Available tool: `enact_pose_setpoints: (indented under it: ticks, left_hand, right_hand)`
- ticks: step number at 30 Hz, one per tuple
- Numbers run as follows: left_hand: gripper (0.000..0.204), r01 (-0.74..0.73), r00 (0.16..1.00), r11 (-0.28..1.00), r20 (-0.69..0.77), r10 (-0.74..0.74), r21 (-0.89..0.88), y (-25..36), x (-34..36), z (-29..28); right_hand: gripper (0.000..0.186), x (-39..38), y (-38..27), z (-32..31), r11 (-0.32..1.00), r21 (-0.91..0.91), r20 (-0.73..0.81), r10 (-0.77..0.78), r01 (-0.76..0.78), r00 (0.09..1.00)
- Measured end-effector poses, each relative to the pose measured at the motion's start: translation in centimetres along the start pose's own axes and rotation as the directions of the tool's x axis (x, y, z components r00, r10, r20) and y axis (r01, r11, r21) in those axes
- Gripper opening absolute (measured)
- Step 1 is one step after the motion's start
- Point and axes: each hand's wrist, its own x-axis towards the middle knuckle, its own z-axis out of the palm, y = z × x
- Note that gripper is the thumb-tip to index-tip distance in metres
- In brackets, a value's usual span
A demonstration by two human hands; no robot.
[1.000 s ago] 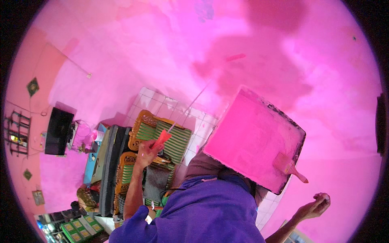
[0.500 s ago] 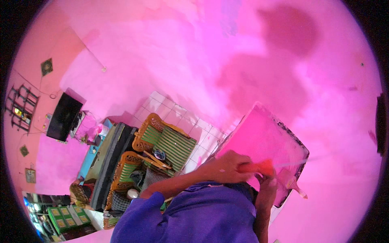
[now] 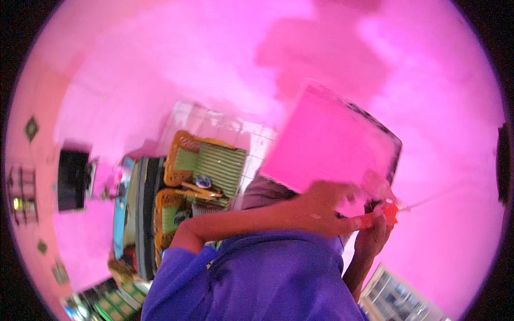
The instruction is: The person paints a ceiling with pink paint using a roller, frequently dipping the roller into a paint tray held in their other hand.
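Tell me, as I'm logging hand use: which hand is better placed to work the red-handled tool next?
Probably the right hand: its fingers curl round the red handle beside the pink tray, while the left hand stretches across the body.

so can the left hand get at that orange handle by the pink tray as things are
Probably yes. The left hand has crossed the body and lies against the orange handle, below the pink tray; the right hand is there too. Blur hides the grip.

Pink tray point(image 3: 326, 144); purple sleeve point(image 3: 176, 262); green-striped chairs point(image 3: 217, 166).
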Motion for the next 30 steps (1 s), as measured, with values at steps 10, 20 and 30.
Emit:
enact_pose_setpoints:
  ticks: [10,20,30]
  left_hand:
    - [0.054,0.247,0.674,0.878,-0.578,-0.460,-0.411,-16.6,-1.5,-11.1]
    - [0.054,0.370,0.756,0.759,-0.300,-0.581,-0.536,-16.1,0.5,-8.8]
    - [0.057,0.594,0.692,0.673,-0.146,-0.707,-0.440,-19.7,2.5,-8.9]
  right_hand:
    - [0.014,-4.7,-3.8,-8.1,0.911,-0.205,-0.182,0.322,-0.356,0.929]
    - [0.021,-8.3,-1.4,-12.4,0.577,-0.786,-0.031,0.322,-0.222,0.946]
    - [0.030,-12.5,4.1,-17.0,0.668,-0.738,0.000,0.144,-0.097,0.990]
